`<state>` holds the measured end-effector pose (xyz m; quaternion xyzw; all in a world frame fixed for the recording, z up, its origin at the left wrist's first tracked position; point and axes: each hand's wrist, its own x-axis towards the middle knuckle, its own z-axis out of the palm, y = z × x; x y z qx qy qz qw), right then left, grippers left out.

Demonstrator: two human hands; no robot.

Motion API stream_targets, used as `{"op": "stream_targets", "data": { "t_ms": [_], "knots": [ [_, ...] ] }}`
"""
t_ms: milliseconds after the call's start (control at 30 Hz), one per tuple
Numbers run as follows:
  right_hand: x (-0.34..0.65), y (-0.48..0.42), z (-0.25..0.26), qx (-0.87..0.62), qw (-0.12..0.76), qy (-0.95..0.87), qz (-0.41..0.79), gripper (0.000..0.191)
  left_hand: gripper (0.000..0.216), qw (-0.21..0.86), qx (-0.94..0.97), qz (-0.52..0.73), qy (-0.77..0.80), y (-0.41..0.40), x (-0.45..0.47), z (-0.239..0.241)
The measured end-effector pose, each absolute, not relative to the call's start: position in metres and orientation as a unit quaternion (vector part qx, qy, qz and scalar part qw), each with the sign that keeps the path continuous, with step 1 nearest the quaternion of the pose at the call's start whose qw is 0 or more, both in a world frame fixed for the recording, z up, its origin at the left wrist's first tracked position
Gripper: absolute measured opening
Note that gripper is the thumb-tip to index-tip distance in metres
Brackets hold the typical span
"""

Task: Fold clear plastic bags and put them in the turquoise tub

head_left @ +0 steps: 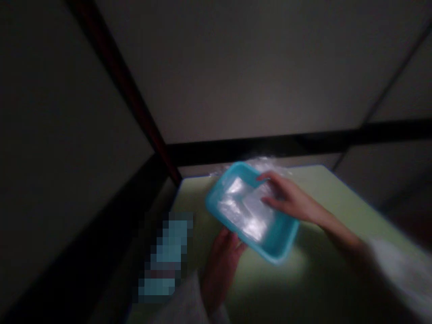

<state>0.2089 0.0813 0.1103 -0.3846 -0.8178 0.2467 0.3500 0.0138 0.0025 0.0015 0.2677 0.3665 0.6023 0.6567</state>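
Note:
A turquoise plastic tub [283, 238] sits tilted over a pale green table [324, 189]. Clear plastic bags [246, 211] lie inside it. My left hand [222, 261] grips the tub's near rim from below, fingers curled on the edge. My right hand [286, 195] reaches into the tub from the right, its fingers pressed on the clear plastic bags. The picture is dim and smeared by motion.
More crumpled clear plastic [266, 163] lies behind the tub at the table's far edge. Grey partition walls with a dark rail [303, 141] close off the back. A dark red post [135, 99] runs down to the table's left corner.

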Motion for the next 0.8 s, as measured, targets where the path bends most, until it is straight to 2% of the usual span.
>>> {"op": "stream_targets", "data": {
  "t_ms": [100, 267, 567, 800],
  "knots": [
    [0.205, 0.081, 0.109, -0.393, 0.328, -0.822, 0.248, 0.035, 0.032, 0.664, 0.198, 0.626, 0.357, -0.001, 0.021, 0.013],
    [0.197, 0.085, 0.104, -0.405, 0.294, -0.829, 0.250, 0.036, 0.031, 0.684, 0.188, 0.609, 0.354, -0.005, 0.025, 0.025],
    [0.179, 0.117, 0.112, -0.325, 0.194, -0.867, 0.325, 0.029, 0.031, 0.698, 0.192, 0.601, 0.339, -0.004, 0.026, 0.032],
    [0.173, 0.123, 0.115, -0.286, 0.203, -0.889, 0.294, 0.014, 0.018, 0.704, 0.169, 0.604, 0.334, -0.005, 0.023, 0.032]
  ]
}}
